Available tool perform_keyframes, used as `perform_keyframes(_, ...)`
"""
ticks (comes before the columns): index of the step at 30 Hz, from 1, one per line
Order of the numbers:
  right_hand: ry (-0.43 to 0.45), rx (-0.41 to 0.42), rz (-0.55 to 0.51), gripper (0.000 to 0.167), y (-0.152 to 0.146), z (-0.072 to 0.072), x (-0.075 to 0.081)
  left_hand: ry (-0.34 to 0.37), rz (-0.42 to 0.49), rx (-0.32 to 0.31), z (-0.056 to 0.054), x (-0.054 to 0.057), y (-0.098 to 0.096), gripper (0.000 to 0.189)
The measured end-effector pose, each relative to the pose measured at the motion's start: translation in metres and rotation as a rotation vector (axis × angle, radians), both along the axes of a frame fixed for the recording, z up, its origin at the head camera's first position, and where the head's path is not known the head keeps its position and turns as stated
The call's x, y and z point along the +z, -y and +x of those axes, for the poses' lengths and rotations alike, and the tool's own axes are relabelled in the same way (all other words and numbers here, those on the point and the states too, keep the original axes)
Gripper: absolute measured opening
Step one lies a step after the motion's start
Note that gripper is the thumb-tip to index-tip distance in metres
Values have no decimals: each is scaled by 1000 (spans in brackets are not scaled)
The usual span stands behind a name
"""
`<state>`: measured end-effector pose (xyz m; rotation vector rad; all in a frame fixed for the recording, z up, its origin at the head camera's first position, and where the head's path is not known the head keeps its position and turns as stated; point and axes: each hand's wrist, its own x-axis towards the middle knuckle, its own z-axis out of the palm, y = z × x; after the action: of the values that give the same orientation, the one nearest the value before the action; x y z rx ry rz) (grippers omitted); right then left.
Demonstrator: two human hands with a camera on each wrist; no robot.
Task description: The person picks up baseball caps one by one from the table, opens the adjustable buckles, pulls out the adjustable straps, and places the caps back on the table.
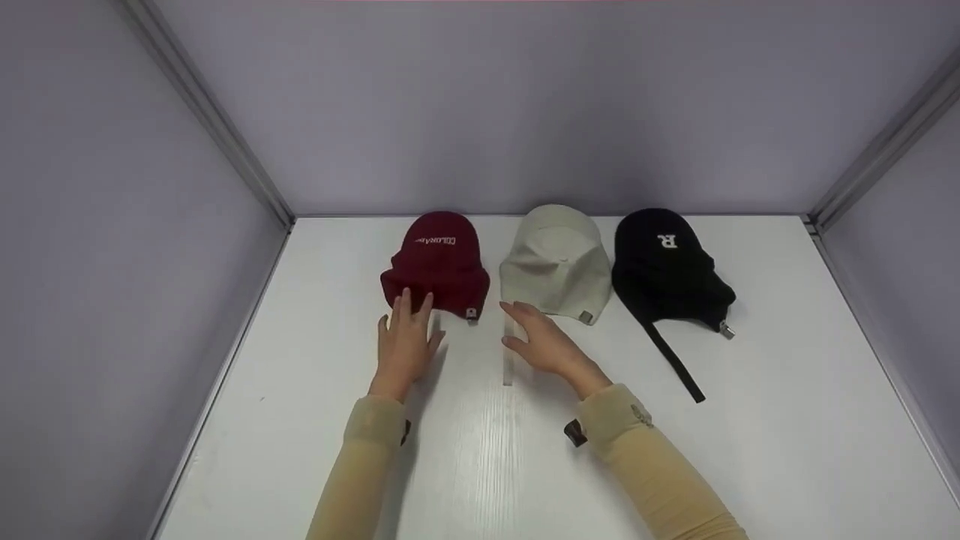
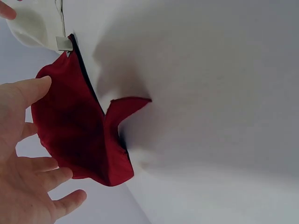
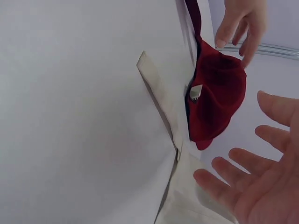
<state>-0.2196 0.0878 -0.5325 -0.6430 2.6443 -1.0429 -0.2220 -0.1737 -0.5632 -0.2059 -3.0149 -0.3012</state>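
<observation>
Three caps lie in a row along the back of the white table. At the left is a red cap with white lettering. My left hand is spread at its near edge, fingertips overlapping it; whether they touch cannot be told. In the left wrist view, the red cap shows behind the spread fingers. The middle cap is off-white, and its pale strap extends toward the near side. Close to that cap's near left edge, my right hand has extended fingers and holds nothing.
A black cap with a white letter R lies at the right, its long strap reaching toward the near side. Grey walls enclose the table at the back and sides.
</observation>
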Motion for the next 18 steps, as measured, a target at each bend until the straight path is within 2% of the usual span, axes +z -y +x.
perform_keyframes(6, -7, 27, 2, 64, -25, 15, 4, -45, 9, -4, 16, -3, -1, 68)
perform_keyframes(9, -49, -5, -1, 65, -39, 25, 7, -41, 20, -18, 24, -4, -2, 68)
perform_keyframes(13, -169, -89, 80, 64, -59, 38, 4, -31, 33, -22, 35, -5, 0, 69)
perform_keyframes(18, -347, -158, 225, 61, -82, 50, -5, -51, 13, 10, 46, -6, 6, 71)
